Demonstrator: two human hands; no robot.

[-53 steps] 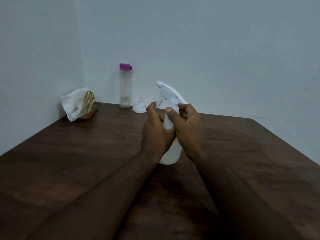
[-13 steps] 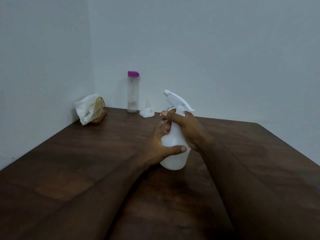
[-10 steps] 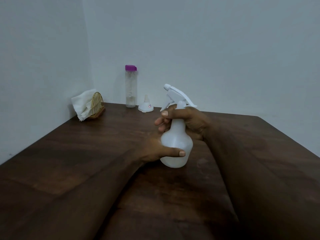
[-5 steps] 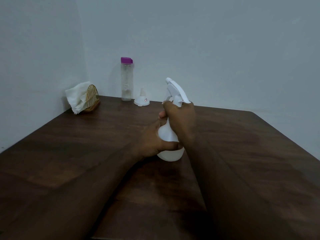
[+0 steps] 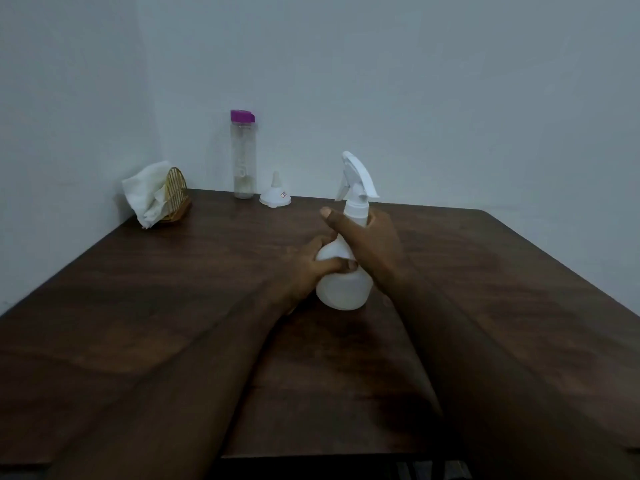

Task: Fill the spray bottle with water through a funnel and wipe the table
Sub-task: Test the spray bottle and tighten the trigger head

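A white spray bottle (image 5: 343, 289) stands upright in the middle of the dark wooden table (image 5: 173, 306), its trigger head on top. My left hand (image 5: 306, 268) grips the bottle's round body from the left, thumb across its front. My right hand (image 5: 370, 240) wraps round the neck just under the trigger head, thumb raised to the left. A white funnel (image 5: 276, 195) sits upside down near the back wall. Beside it stands a tall clear water bottle (image 5: 243, 155) with a purple cap.
A small wicker holder with white tissues (image 5: 152, 192) sits at the table's back left corner, against the wall. Walls close off the table at the back and left. The table's near edge (image 5: 311, 455) runs below my forearms.
My right hand has turned round the bottle's neck and the trigger head has rotated, its nozzle now pointing back left. My left hand keeps its grip on the body.
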